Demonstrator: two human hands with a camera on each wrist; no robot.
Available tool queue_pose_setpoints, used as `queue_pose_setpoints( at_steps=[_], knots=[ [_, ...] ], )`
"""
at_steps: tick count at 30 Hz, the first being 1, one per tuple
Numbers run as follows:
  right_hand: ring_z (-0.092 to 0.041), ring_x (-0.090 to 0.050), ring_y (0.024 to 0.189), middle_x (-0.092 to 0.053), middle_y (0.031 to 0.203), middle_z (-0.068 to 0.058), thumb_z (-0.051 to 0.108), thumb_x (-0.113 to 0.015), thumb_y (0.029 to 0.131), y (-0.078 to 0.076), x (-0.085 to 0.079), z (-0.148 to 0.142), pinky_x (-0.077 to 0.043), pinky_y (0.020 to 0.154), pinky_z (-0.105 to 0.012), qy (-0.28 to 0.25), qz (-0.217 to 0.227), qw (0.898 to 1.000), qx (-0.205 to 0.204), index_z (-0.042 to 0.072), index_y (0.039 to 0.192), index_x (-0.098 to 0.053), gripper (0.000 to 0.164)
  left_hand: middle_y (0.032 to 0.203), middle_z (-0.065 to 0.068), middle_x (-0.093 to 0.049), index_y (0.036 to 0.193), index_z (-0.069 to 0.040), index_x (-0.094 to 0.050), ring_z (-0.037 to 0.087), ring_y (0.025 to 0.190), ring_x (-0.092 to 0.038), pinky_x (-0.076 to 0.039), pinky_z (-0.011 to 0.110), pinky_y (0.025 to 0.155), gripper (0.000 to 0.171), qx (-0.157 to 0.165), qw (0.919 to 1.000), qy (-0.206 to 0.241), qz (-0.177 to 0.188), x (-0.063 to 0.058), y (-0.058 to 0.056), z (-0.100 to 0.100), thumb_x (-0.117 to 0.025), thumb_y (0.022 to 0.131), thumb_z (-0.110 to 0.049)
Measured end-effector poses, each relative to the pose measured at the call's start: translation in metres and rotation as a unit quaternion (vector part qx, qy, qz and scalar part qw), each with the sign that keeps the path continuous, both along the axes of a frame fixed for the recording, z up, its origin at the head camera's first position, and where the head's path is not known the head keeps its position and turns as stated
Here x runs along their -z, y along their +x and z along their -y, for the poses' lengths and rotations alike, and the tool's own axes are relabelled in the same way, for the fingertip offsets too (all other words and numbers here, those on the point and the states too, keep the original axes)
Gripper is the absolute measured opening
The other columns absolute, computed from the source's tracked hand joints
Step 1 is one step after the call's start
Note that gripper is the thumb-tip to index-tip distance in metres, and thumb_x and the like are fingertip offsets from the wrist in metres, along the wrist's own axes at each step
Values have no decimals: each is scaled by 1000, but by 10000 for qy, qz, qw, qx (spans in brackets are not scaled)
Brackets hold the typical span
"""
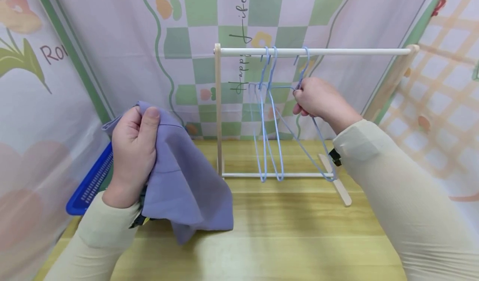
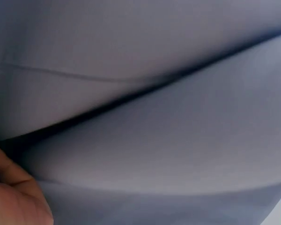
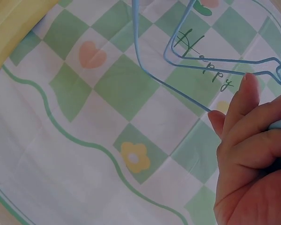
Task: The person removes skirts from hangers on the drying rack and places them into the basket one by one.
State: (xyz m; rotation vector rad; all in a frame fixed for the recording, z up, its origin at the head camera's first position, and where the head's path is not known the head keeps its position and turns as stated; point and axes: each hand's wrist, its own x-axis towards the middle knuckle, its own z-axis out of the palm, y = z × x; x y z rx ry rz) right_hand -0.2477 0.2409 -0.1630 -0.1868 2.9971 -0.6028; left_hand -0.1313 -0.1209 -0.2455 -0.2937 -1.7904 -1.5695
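Note:
On the left, my left hand (image 1: 132, 154) grips the top of a lavender cloth garment (image 1: 187, 181), thumb over its edge. The garment hangs in loose folds above the table, so its exact kind is hard to tell; a seam crosses it. It fills most of the left wrist view. My right hand (image 1: 323, 102) pinches a light blue wire hanger (image 1: 308, 58) just below the hook, which is still over the rack's white rail (image 1: 355, 51). In the right wrist view, curled fingers (image 3: 253, 131) surround the wire. To its left hang other blue hangers (image 1: 276, 133).
The clothes rack has wooden side posts (image 1: 218, 114) and a low white crossbar (image 1: 239, 175). A blue basket (image 1: 84, 200) sits at the left, partly behind the garment. Printed cloth (image 1: 202, 6) closes off the back and sides of the wood-grain table (image 1: 269, 243).

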Motion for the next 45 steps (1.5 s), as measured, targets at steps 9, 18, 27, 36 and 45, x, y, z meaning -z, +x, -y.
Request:
queue_pose_setpoints(
  at_steps=[9,18,27,36,45],
  knots=[
    [-16,-60,64,-76,90,-4,24,-36,111,-2,2,0,-50,60,-32,-17,-53,10000,-23,-3,116,-57,35,62,-2,-41,79,-4,-54,13,55,-43,-32,25,51,36,-274,9932,-1126,50,-22,2,6,-65,105,-28],
    [-17,-61,64,-76,89,-5,24,-36,111,-1,1,0,-50,61,-33,-32,-35,10000,-10,-2,114,-58,34,64,-7,-49,101,-8,-64,9,55,-45,-36,22,52,24,13,9820,-1680,863,-40,4,12,-73,100,-30],
    [-17,-61,64,-76,89,-5,23,-37,110,1,1,0,-49,61,-33,-4,-76,10000,-24,-1,112,-58,33,70,-4,-57,124,-4,-65,9,64,-52,-43,19,61,33,417,9637,-2339,1216,-55,5,17,-70,101,-27],
    [-17,-62,65,-76,90,-6,24,-36,111,1,0,1,-50,62,-32,-28,-90,9999,-60,-4,115,-57,35,81,3,-68,130,-6,-56,14,65,-54,-41,23,61,39,336,9518,-2764,1285,-63,6,16,-66,104,-32],
    [-17,-62,64,-76,91,-5,26,-35,112,0,0,0,-49,60,-33,-73,-33,10000,-37,-5,118,-57,38,72,4,-60,137,-18,-63,16,56,-49,-38,26,54,33,301,9508,-2958,870,-67,4,13,-63,105,-28]
  ],
)
